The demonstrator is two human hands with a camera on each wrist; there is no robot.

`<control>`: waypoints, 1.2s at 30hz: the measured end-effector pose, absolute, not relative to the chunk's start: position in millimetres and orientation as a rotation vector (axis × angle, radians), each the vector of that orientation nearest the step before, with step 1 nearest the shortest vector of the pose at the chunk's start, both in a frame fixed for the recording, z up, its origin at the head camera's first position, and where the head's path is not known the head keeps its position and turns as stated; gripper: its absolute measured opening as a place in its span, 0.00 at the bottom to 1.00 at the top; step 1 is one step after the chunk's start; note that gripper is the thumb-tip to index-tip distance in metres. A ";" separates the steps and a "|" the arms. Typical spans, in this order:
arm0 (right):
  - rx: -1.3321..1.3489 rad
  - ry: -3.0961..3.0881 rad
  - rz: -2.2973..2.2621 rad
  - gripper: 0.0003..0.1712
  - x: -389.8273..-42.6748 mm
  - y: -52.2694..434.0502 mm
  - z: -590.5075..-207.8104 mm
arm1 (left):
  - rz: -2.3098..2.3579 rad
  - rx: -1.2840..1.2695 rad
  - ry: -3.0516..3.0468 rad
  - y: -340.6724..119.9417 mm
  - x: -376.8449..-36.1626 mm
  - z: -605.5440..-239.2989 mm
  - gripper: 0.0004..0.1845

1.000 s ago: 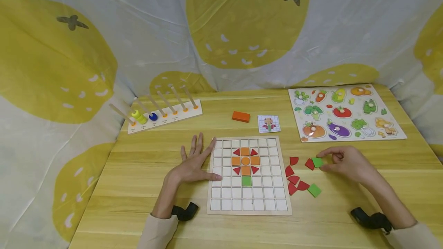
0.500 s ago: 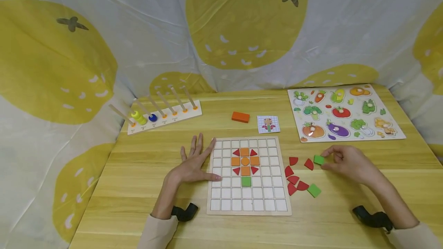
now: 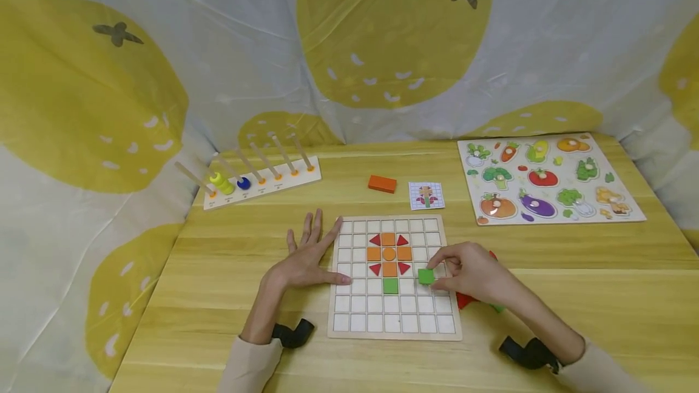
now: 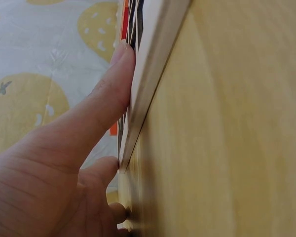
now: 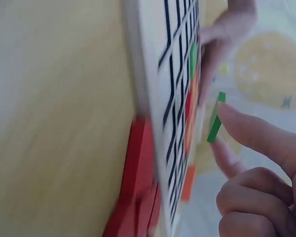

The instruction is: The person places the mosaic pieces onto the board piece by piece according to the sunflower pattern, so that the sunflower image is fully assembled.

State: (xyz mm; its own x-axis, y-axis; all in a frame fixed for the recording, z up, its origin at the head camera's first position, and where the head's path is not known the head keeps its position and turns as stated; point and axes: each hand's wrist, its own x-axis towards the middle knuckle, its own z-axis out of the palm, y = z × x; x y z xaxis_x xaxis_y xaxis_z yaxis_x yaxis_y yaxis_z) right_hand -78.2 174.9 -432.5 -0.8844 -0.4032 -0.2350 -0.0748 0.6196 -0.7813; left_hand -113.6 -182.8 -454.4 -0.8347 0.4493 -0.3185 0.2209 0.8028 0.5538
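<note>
The fingers (image 3: 443,258) of the right hand (image 3: 474,273) are pinching a small flat green wooden square tile (image 3: 426,276), thumb and forefinger curling round its edges. In the right wrist view the same tile (image 5: 215,118) is showing edge-on as a thin green sliver, hovering just off the board's face and not yet lying in a cell. It is hanging over the right half of the white wooden grid board (image 3: 393,326), beside another green square tile (image 3: 390,285) that is sitting flush in a cell below the flower pattern of orange squares and red triangles (image 3: 388,254).

The left hand (image 3: 306,262) is lying flat with fingers spread and released, gripping nothing; its forefinger and thumb are resting against the board's left edge. In the left wrist view a fingertip (image 4: 124,54) is pressing on the pale raised rim.

Loose red wooden pieces (image 3: 465,301) near the board's right edge are mostly hiding under the right hand, so their shapes are hard to make out; the right wrist view is blurring them.

All this is lying on a smooth light-grained wooden counter (image 3: 601,284). Towards the far edge are resting an orange rectangular block (image 3: 381,184), a small printed pattern card (image 3: 426,195), a glossy vegetable peg puzzle (image 3: 548,178) at the far right corner, and a rod-and-ring counting rack (image 3: 256,178) at the far left.
</note>
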 end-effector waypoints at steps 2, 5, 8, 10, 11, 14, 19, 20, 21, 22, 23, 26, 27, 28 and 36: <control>-0.418 2.428 -1.158 0.12 -74.7 159.3 -432.8 | 0.669 0.490 2.552 -181.6 -114.0 -452.9 0.66; -0.459 2.419 -1.127 0.12 -69.4 140.4 -433.7 | 0.649 0.479 2.551 -181.3 -114.1 -452.0 0.66; -0.481 2.436 -1.080 0.12 -65.0 127.5 -435.9 | 0.653 0.474 2.546 -180.9 -113.8 -451.8 0.66; -0.494 2.458 -1.053 0.13 -63.1 121.9 -437.8 | 0.656 0.471 2.544 -180.8 -113.8 -452.1 0.66; -0.497 2.465 -1.044 0.13 -62.3 119.9 -438.6 | 0.659 0.471 2.543 -180.7 -113.9 -452.3 0.66; -0.506 2.487 -1.029 0.14 -61.4 116.5 -440.6 | 0.661 0.471 2.543 -180.9 -114.3 -453.1 0.66; -0.553 2.433 -1.082 0.15 -62.9 117.7 -442.0 | 0.655 0.471 2.543 -180.8 -114.2 -452.0 0.66; -0.573 2.414 -1.098 0.14 -63.8 118.3 -442.4 | 0.654 0.470 2.544 -180.7 -114.1 -451.8 0.66; -0.589 2.390 -1.117 0.14 -64.5 119.1 -442.6 | 0.654 0.469 2.545 -180.7 -114.2 -451.7 0.66; -0.605 2.368 -1.129 0.14 -65.4 119.6 -442.8 | 0.656 0.469 2.546 -180.9 -114.2 -451.9 0.66; -0.618 2.350 -1.135 0.14 -66.3 120.0 -443.2 | 0.658 0.470 2.547 -181.2 -114.3 -452.3 0.67; -0.645 2.307 -1.140 0.14 -68.6 120.1 -444.5 | 0.669 0.475 2.553 -182.1 -114.7 -454.2 0.67; -0.650 2.297 -1.136 0.14 -69.1 119.8 -444.8 | 0.682 0.478 2.551 -182.4 -114.8 -455.0 0.67; -0.655 2.289 -1.131 0.13 -69.5 119.5 -445.2 | 0.686 0.480 2.551 -182.8 -114.9 -455.6 0.68; -0.681 2.282 -1.105 0.13 -70.7 115.6 -446.5 | 0.650 0.471 2.555 -181.2 -115.0 -454.9 0.66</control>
State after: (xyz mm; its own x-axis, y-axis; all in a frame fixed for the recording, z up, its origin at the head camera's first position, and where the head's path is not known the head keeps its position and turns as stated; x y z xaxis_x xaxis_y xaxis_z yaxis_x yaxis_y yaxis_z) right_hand -70.7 115.6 -446.5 -0.7440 -0.6291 -0.2249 -0.2137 0.5430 -0.8121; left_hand -115.0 -181.2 -454.9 -0.8361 0.4260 -0.3457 0.2091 0.8299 0.5172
